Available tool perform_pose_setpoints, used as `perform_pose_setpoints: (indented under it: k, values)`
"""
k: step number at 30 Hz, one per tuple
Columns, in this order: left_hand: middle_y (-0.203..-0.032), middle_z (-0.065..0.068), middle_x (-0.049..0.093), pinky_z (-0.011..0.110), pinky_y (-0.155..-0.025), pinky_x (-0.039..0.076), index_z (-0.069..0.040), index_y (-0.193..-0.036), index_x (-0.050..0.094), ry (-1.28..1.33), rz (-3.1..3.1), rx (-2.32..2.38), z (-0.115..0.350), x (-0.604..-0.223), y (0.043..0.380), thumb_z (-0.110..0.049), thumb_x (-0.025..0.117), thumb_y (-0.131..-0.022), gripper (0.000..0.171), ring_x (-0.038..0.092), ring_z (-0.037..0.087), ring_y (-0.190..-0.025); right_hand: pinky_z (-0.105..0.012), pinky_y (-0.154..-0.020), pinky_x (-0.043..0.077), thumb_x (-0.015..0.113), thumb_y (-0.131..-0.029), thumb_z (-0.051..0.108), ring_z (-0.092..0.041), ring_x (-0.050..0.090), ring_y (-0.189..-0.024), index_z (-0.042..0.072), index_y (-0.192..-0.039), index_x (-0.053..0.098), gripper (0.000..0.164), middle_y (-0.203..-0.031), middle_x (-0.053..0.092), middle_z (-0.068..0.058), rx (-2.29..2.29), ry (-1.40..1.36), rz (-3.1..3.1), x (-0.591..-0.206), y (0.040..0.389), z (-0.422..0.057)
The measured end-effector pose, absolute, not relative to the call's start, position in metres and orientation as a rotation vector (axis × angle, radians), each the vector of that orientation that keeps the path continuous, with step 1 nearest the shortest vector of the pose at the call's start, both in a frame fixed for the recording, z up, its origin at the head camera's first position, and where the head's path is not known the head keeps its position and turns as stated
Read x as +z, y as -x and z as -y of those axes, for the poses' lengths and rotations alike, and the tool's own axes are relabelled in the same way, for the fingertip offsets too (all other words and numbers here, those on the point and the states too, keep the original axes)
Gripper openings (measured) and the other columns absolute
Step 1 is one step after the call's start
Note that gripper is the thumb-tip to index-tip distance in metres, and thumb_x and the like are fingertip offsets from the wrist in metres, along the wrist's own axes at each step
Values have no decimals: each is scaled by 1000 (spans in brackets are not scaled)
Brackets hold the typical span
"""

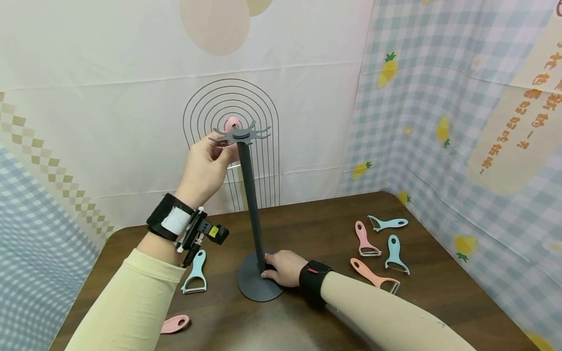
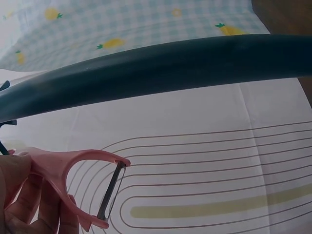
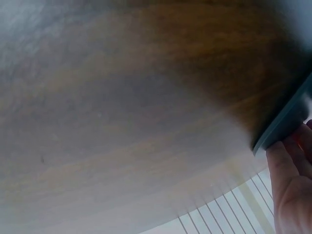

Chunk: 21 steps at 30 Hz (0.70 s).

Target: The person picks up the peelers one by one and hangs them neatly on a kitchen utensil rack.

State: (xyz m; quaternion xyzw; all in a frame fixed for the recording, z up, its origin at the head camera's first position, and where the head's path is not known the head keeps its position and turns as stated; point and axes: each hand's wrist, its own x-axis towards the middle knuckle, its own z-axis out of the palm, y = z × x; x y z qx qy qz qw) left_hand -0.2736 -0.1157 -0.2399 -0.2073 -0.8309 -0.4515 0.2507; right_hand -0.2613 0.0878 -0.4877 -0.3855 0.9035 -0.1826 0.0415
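Observation:
A dark grey utensil stand [image 1: 250,195] stands upright on a round base, with a ring of hooks [image 1: 241,134] at its top. Just behind those hooks my left hand [image 1: 205,168] pinches a pink peeler [image 2: 63,168] by its handle. The peeler's metal blade points away from the fingers in the left wrist view, and the hooks partly cover it in the head view. Whether its handle touches a hook I cannot tell. Low on the stand, my right hand [image 1: 287,268] grips the foot of the pole, fingers against the base [image 3: 287,119].
At the table's right lie a pink peeler [image 1: 362,239], an orange-pink one [image 1: 371,273] and two light blue ones [image 1: 392,251]. Left of the stand are a blue peeler [image 1: 197,270] and a pink handle [image 1: 175,323], partly behind my sleeve. Cloth walls [image 1: 316,122] enclose the table.

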Motion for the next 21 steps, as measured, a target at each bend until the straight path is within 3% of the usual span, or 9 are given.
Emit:
perform_pose_setpoints:
  k: [5,15,21]
  values:
    - [-93,7,69,28,-60,42,-7,-116,63,614,2261,-1254,119,-243,272,-32,56,-99,31,59,16,-72,-19,-67,46,64,-94,35,2,55,-70,15,-103,65,22,-84,64,10,-559,1173,-2765,-489,262,-87]
    - [-97,7,67,33,-76,49,-4,-110,64,607,2303,-1220,129,-252,267,-21,58,-99,22,60,16,-84,-20,-64,44,67,-92,35,1,54,-67,16,-97,64,20,-81,63,10,-551,1180,-2784,-488,262,-87]
    - [-105,4,66,33,-82,52,-7,-113,66,575,2337,-1209,145,-262,259,-28,59,-98,26,61,15,-95,-21,-66,46,67,-92,35,0,55,-69,16,-98,64,20,-82,64,10,-557,1173,-2778,-489,262,-86]
